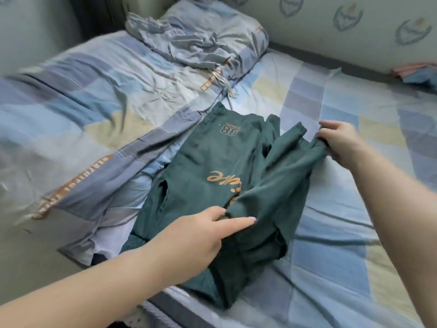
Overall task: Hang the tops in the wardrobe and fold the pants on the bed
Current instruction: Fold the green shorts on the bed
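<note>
Patchwork bed [331, 209]: green pants [212, 162] mid-fold. Left hand [203, 230] pinching near edge, right hand [340, 140] gripping far edge. Next: lay over, smooth flat.

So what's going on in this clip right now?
A person is folding dark green pants on the bed. The left hand grips a fold of the fabric near the middle, while the right hand pinches the far edge of the cloth out to the side. The pants are only partly folded and bunched. A crumpled blue-grey quilt lies beside them, with a pillow at the head of the bed.
</note>
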The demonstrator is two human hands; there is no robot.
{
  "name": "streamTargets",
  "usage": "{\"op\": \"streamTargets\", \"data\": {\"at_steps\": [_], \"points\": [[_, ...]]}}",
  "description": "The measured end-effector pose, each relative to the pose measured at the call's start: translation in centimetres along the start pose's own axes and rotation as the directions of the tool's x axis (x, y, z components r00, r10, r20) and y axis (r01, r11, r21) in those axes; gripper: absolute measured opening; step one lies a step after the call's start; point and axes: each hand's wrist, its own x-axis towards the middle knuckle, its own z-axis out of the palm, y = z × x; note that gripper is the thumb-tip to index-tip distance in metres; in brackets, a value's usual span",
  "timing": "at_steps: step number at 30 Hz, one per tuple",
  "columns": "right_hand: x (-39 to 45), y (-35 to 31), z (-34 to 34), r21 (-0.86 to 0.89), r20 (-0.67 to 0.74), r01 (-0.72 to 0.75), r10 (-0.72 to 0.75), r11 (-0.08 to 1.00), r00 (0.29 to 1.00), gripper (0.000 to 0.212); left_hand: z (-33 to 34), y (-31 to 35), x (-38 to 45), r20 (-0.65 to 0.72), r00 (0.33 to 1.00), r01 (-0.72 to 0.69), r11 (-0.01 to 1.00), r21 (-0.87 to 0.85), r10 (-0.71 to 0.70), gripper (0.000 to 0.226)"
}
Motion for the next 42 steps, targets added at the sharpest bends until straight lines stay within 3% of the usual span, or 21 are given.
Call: {"op": "streamTargets", "data": {"at_steps": [6,12,15,17,19,21,23,27,31,34,37,39,42], "points": [[3.1,-7.4,16.2,-0.147,0.226,0.183,-0.147,0.972,0.963,0.049,-3.4,-8.1,-3.7,0.004,0.938,0.34,0.921,-0.192,-0.346,0.029],[3.6,-7.1,26.9,-0.254,0.364,0.214,-0.112,0.943,0.924,0.006,-3.8,-13.3,-6.0,0.052,0.865,0.499,0.846,-0.19,-0.499,0.019],[3.5,-6.1,29.3,-0.245,0.418,0.249,-0.129,0.937,0.899,0.029,-3.8,-14.6,-6.5,0.092,0.838,0.546,0.823,-0.159,-0.538,0.017],[3.0,-5.3,30.5,-0.247,0.465,0.261,-0.123,0.933,0.877,0.033,-3.6,-15.1,-6.8,0.147,0.808,0.587,0.798,-0.134,-0.57,0.015],[2.3,-4.8,30.8,-0.244,0.492,0.23,-0.084,0.942,0.866,0.036,-3.2,-15.3,-7.0,0.193,0.811,0.577,0.81,-0.107,-0.552,0.014],[1.2,-4.8,30.3,-0.205,0.548,0.191,-0.049,0.96,0.835,0.057,-3.0,-15.2,-6.8,0.217,0.809,0.576,0.809,-0.114,-0.546,0.016],[-0.4,-4.8,28.7,-0.304,0.573,0.348,-0.121,0.887,0.81,0.072,-3.0,-15.1,-6.7,0.228,0.796,0.596,0.792,-0.135,-0.56,0.02],[-8.8,-1.0,22.9,-0.344,0.611,0.605,-0.318,0.718,0.725,0.056,-2.9,-14.6,-7.0,0.218,0.782,0.622,0.759,-0.195,-0.584,0.031],[-19.4,4.1,18.1,-0.336,0.712,0.702,-0.319,0.627,0.626,0.052,-2.4,-14.7,-7.1,0.203,0.766,0.64,0.697,-0.324,-0.61,0.024],[-24.4,6.0,16.7,-0.45,0.711,0.685,-0.234,0.573,0.663,0.063,-2.5,-14.4,-7.1,0.217,0.765,0.631,0.639,-0.44,-0.606,0.02],[-27.2,7.4,16.7,-0.536,0.656,0.662,-0.235,0.524,0.717,0.077,-3.0,-13.9,-7.3,0.295,0.753,0.62,0.484,-0.617,-0.588,0.023],[-28.5,7.9,16.9,-0.605,0.584,0.618,-0.247,0.503,0.773,0.075,-3.3,-13.8,-7.4,0.355,0.759,0.607,0.393,-0.691,-0.546,0.028],[-29.5,8.1,17.1,-0.624,0.474,0.568,-0.317,0.537,0.821,0.063,-3.1,-13.8,-7.1,0.41,0.753,0.641,0.431,-0.635,-0.515,0.031]]}}
